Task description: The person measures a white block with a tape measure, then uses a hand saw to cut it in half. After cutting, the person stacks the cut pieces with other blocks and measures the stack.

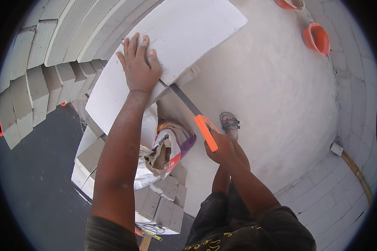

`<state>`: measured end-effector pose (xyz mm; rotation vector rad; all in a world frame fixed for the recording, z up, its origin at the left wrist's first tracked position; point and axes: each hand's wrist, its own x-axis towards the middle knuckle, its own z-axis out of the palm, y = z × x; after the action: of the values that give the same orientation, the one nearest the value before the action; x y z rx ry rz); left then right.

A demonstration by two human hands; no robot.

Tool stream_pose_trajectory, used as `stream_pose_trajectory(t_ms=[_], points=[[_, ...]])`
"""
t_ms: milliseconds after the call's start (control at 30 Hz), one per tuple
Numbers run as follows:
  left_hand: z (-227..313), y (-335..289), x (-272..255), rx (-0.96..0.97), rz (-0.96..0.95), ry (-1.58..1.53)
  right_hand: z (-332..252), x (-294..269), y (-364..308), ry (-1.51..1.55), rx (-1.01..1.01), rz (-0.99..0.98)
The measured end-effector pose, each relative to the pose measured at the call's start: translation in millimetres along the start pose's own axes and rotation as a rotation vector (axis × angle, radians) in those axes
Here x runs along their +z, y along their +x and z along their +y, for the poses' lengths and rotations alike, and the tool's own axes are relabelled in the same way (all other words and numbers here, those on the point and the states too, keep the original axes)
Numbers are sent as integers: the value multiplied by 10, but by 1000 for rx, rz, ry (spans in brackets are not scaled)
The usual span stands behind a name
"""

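Observation:
My left hand (140,66) lies flat on a large white aerated concrete block (192,31), its fingers spread. The handle of a hand saw (188,102) is gripped in my right hand (220,146). The handle is bright orange, and the dark toothed blade runs up and left into a cut across the block, just beside my left palm. Part of the blade is hidden inside the block and behind my hand. On the near side of the cut, the block's other part (109,94) reaches down along my left forearm.
Stacked grey blocks (50,37) line the left. Below the sawn block are a torn bag (163,154) and more blocks (163,209) with cables by them. Orange buckets (317,39) stand far right along a block wall (356,92). My sandalled foot (229,121) is on the pale floor (280,104).

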<state>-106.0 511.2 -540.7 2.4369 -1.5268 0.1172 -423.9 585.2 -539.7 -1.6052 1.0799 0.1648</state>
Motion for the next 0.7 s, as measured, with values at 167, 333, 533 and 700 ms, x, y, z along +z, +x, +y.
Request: stream_pose_trajectory(t_ms=[167,333,533,700], points=[[26,11,-52,2,-10,-25,810,-309,-1015,-78,-241,175],[-4,0,-25,-18,-16,-31,813,-787,-1817,-138,-101,71],[5,-4,-83,-35,-31,-38,1115,-1271,-2597,-502,-111,192],[59,2,-82,-29,-29,-50,2059,-1077,-1842,-680,24,281]])
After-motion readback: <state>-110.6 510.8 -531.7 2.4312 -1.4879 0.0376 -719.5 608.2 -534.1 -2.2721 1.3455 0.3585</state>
